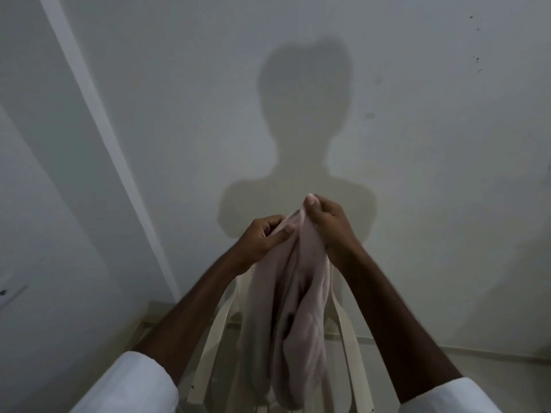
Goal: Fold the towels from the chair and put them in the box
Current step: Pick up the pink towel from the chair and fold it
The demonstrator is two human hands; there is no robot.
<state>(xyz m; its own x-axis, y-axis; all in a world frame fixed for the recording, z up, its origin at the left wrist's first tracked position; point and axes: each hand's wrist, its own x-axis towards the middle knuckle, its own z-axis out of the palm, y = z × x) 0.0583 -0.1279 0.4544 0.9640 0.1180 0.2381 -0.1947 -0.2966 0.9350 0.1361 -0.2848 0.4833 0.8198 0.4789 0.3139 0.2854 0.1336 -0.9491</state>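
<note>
Both hands hold a pale pink towel (293, 296) up by its top edge.

The right hand (326, 223) pinches the highest corner between thumb and fingers; the left hand (264, 238) — just beside and slightly lower — grips the same edge with curled fingers. The towel hangs bunched below them, between the forearms, over a cream plastic chair (208, 347) against a white wall (417, 129) — white sleeves (128, 386) at the bottom.
</note>
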